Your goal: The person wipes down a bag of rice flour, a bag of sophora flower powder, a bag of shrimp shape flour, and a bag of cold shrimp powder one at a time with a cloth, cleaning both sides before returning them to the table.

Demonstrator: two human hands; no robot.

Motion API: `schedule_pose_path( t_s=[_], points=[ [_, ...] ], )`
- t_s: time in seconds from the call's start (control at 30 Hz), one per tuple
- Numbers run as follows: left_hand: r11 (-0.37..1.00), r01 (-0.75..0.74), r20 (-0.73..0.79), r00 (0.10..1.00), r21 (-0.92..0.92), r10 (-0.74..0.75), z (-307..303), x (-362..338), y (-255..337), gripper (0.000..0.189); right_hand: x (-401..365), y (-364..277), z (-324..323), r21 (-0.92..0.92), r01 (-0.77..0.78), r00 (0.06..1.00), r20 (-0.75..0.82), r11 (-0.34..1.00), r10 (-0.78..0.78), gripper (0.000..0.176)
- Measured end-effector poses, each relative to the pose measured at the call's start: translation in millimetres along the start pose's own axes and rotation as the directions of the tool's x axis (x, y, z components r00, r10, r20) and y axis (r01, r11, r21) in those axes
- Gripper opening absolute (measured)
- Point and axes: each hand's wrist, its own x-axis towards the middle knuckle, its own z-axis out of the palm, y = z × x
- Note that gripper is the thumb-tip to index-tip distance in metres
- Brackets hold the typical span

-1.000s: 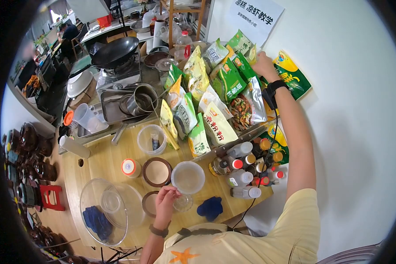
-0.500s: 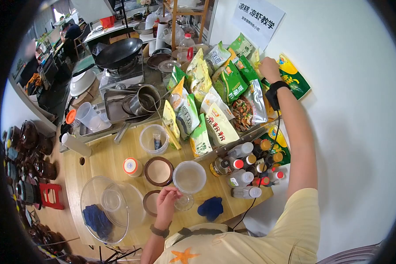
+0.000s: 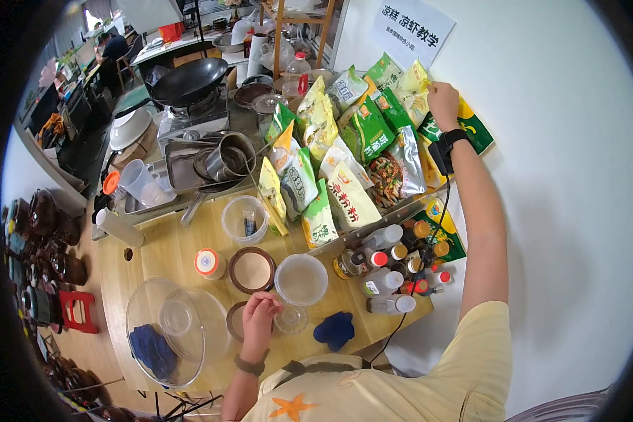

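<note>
My right hand (image 3: 444,105) is closed on the top corner of a pale yellow bag (image 3: 413,90) at the back right of the packed food bags. A green and yellow packet (image 3: 477,130) lies behind my wrist. My left hand (image 3: 260,318) hovers over the front of the wooden table with its fingers loosely bent and apart, nothing visible in them. It is beside a round translucent tub (image 3: 301,279), a small clear glass dish (image 3: 290,319) and a brown-rimmed round container (image 3: 238,321) partly behind the hand.
Bottles (image 3: 383,283) stand at the table's right edge. A blue cloth (image 3: 335,331) lies in front. A large clear bowl (image 3: 142,309) with another blue cloth (image 3: 155,350) is on the left. A wok (image 3: 189,82) and metal pans (image 3: 230,158) stand behind. A person (image 3: 114,46) sits far back.
My right hand has moved slightly right, and the pale yellow bag it holds now shows more fully above the other bags. My left hand has shifted slightly left, away from the tub.
</note>
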Motion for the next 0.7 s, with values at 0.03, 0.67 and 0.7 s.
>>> schedule_pose_path(
  t_s=[0.03, 0.67, 0.7],
  points=[
    [1.0, 0.003, -0.003, 1.0, 0.003, -0.003, -1, 0, 0, 0.012, 2, -2, -5, 0.008, -0.008, 1.0, -0.018, 1.0, 0.008, 0.017],
    [0.999, 0.034, -0.005, 0.999, 0.038, -0.034, -1, -23, -4, 0.01, -11, -45, -133, 0.199, -0.091, 0.951, -0.272, 0.976, 0.144, 0.02],
    [0.999, 0.039, -0.009, 0.999, 0.026, -0.039, 0, -25, -4, 0.01, -14, -46, -140, 0.216, -0.076, 0.949, -0.284, 0.974, 0.137, 0.021]
  ],
)
